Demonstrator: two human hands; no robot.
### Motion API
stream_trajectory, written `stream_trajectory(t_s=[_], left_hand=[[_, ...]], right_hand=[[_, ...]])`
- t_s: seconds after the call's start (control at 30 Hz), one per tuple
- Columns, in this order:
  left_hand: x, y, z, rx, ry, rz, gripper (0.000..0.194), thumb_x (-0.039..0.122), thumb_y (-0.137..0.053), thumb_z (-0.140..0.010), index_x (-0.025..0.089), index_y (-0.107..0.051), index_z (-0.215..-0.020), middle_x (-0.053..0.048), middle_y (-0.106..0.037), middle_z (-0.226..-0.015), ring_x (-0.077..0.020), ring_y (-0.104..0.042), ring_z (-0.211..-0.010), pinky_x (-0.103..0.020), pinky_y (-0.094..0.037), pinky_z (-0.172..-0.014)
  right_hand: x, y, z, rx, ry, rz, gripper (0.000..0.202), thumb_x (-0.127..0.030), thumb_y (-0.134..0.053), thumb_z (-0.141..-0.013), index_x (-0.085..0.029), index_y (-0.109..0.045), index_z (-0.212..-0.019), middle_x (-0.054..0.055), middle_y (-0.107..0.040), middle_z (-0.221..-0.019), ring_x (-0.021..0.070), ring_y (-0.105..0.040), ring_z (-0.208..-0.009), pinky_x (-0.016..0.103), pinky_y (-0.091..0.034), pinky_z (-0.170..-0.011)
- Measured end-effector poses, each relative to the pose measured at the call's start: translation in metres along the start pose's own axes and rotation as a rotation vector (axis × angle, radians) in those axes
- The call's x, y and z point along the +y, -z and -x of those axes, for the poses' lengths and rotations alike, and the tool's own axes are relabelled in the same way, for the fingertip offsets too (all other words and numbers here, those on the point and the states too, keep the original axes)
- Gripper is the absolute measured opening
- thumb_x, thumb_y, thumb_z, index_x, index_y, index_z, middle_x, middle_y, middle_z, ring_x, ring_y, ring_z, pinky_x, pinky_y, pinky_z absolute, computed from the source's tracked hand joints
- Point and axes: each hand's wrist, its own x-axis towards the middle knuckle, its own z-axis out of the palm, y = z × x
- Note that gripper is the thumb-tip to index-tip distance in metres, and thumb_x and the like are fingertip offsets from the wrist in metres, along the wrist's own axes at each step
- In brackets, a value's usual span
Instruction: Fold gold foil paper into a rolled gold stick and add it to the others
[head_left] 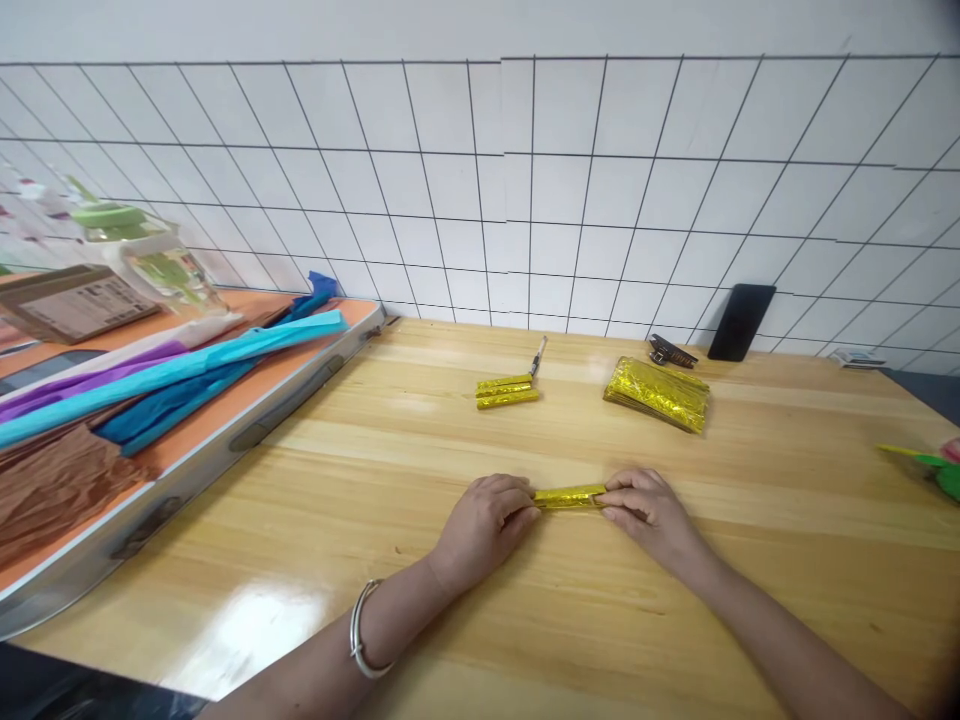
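A shiny gold foil roll lies crosswise between my hands, near the middle of the wooden table. My left hand pinches its left end, and my right hand pinches its right end. Farther back, several similar gold rolls lie side by side, with a slim pen-like item at their right end. Behind my right hand sits a stack of flat gold foil pieces. A dark clip rests just behind that stack.
Crepe paper strips lie on an orange-topped case at left, with a box and a green-lidded bottle. A black phone-like slab leans on the tiled wall. Green items stand at far right.
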Motion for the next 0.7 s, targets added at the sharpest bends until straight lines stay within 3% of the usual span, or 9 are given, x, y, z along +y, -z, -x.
stream_trajectory(t_s=[0.3, 0.7], left_hand=[[0.004, -0.003, -0.003, 0.042, 0.122, 0.076, 0.015, 0.015, -0.054, -0.083, 0.018, -0.060, -0.069, -0.002, -0.067, -0.093, -0.0165, -0.059, -0.090, -0.029, -0.044, -0.083], [0.003, -0.005, -0.008, 0.063, 0.197, 0.044, 0.016, 0.013, -0.058, -0.076, 0.018, -0.054, -0.062, -0.001, -0.064, -0.074, -0.0160, -0.057, -0.077, -0.027, -0.043, -0.074]], right_hand=[[-0.006, 0.002, -0.007, 0.006, -0.085, -0.056, 0.017, -0.028, -0.054, -0.086, -0.024, -0.065, -0.075, 0.002, -0.064, -0.083, 0.0180, -0.055, -0.080, 0.034, -0.040, -0.075], [-0.010, -0.005, -0.010, 0.064, -0.176, -0.009, 0.014, -0.023, -0.061, -0.076, -0.022, -0.061, -0.063, 0.001, -0.062, -0.075, 0.0179, -0.054, -0.075, 0.032, -0.039, -0.071]])
